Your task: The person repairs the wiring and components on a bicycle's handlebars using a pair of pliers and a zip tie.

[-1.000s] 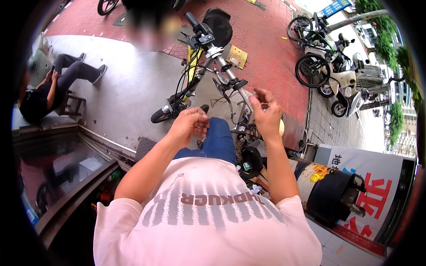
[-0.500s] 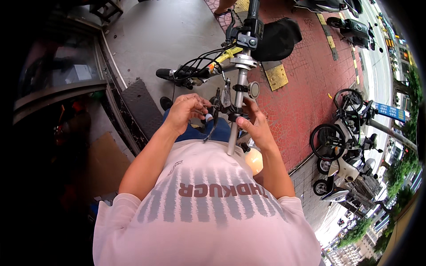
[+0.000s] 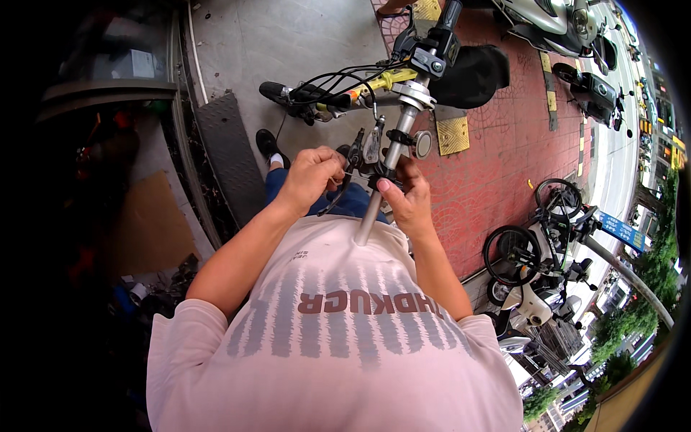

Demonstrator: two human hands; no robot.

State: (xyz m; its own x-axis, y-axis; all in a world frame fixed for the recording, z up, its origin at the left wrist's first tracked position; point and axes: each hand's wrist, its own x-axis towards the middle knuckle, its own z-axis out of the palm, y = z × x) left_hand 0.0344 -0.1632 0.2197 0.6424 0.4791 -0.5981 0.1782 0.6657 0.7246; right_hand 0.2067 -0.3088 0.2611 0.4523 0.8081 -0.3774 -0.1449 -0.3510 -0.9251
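Note:
A bare silver handlebar (image 3: 370, 214) points toward my shirt, and a black brake lever (image 3: 332, 201) is mounted on it by a clamp. My left hand (image 3: 311, 178) is closed beside the lever, its fingertips pinching a thin metal tool (image 3: 348, 173) whose end meets the lever's mount. My right hand (image 3: 410, 200) grips the handlebar at the clamp, thumb on top and fingers partly hidden behind the bar. Just beyond sit a round bell-like piece (image 3: 423, 145) and a small silver lever (image 3: 372, 146). Black cables run from the bar across the yellow frame (image 3: 389, 78).
The far handlebar end carries a black grip (image 3: 450, 16), beside a black saddle-like shape (image 3: 471, 78). A dark ramp plate (image 3: 229, 158) lies at the doorway on the left. Parked bicycles (image 3: 512, 255) and scooters (image 3: 594, 92) stand to the right on red paving.
The view has shifted, so the handlebar appears more slanted and its far end lies further right. Both hands stay at the lever clamp, the left still pinching the thin tool.

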